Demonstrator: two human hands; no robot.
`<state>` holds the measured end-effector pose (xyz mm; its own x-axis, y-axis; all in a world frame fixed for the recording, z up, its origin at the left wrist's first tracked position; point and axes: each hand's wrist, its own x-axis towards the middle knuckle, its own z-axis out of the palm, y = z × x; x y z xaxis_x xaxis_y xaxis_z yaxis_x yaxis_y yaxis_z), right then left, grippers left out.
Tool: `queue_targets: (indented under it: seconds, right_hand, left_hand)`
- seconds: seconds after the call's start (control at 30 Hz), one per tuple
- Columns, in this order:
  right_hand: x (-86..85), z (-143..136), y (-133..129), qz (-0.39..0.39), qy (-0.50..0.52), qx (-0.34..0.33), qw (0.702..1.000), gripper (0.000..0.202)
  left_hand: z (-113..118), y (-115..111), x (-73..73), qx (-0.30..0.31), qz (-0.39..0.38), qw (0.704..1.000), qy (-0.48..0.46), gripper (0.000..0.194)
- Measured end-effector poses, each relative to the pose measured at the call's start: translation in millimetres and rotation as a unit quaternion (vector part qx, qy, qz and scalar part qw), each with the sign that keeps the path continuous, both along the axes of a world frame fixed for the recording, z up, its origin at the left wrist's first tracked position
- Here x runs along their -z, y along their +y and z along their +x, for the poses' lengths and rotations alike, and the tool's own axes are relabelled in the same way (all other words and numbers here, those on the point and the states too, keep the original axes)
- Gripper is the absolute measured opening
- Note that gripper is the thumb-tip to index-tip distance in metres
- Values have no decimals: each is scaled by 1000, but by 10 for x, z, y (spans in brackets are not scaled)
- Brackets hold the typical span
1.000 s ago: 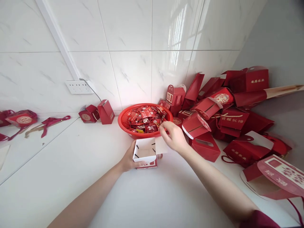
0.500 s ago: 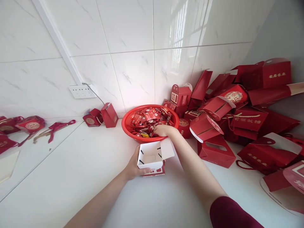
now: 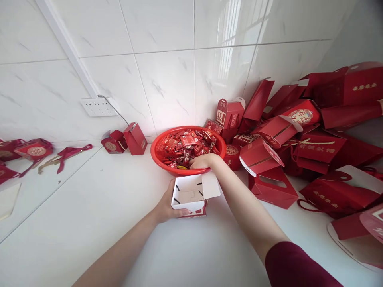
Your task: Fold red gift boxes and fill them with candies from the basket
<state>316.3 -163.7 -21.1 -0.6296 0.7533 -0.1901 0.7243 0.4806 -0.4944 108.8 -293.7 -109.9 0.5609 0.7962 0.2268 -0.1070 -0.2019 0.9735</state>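
Note:
A small gift box [image 3: 188, 193], white inside with red print outside, has its lid flap folded open to the right. Nothing lies inside it except short black cord ends at its walls. My left hand [image 3: 167, 205] grips the box from the left, thumb across its near side. Just beyond stands a red plastic basket [image 3: 155, 153] heaped with wrapped sweets [image 3: 190, 139], mostly red. My right hand [image 3: 203, 161] reaches over the basket's near rim into the sweets. Its fingers are buried there, so whether they hold anything is hidden.
On the right a big pile of red gift boxes [image 3: 272, 187] reaches the wall. Two small red boxes [image 3: 134, 139] stand left of the basket below a socket strip [image 3: 98, 107]. Further left lie a dark red ribbon [image 3: 67, 155] and more boxes [image 3: 34, 150].
My right hand has dug slightly deeper and to the left among the sweets. The left hand still holds the box in place. The whole view has shifted a little.

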Motion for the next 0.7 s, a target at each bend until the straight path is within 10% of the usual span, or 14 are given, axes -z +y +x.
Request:
queue_targets:
  seconds: [0.23,0.7]
  right_hand:
    - [-19,37,107,-61,-23,-44,997,35]
    - [28,195,9,-108,318,-11,942,32]
  left_hand:
    - [21,-14,-37,4,-5,1000,8,92]
    - [21,-28,-27,0,5,1000,18,94]
